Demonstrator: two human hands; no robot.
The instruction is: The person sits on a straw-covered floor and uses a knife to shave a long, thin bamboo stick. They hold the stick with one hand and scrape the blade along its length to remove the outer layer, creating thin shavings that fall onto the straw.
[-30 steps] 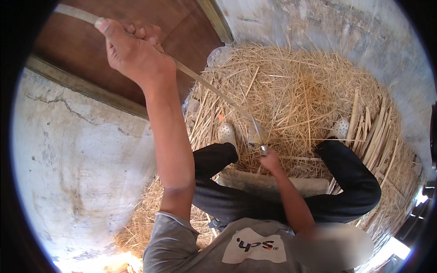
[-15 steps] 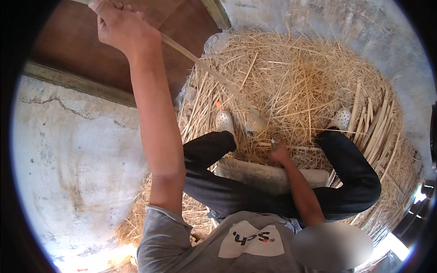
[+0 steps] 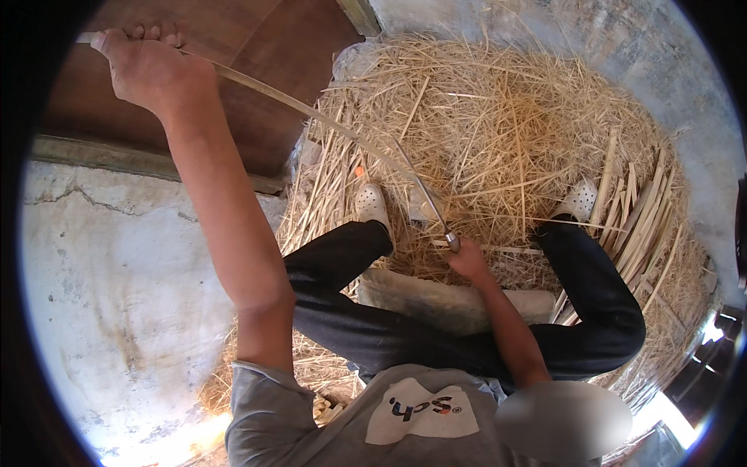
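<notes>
My left hand is raised at the upper left, its fingers closed round a long pale bamboo strip. From there the strip slopes down to the right toward the middle of the straw. Low between my knees, my right hand grips the handle of a knife with a slim curved blade. The blade points up and left, and the strip's lower end lies against or just beside it; whether they touch I cannot tell. Behind the blade, a small greyish block shows on the straw.
Loose straw and shavings cover the floor around my shoes. Split strips lie bundled at the right. A long stone block sits under my legs. A cracked wall and a brown door panel stand at the left.
My left hand has moved further left and slightly down, drawing the strip with it. The knife blade, smeared before, now shows clearly, and my right hand has shifted slightly left.
</notes>
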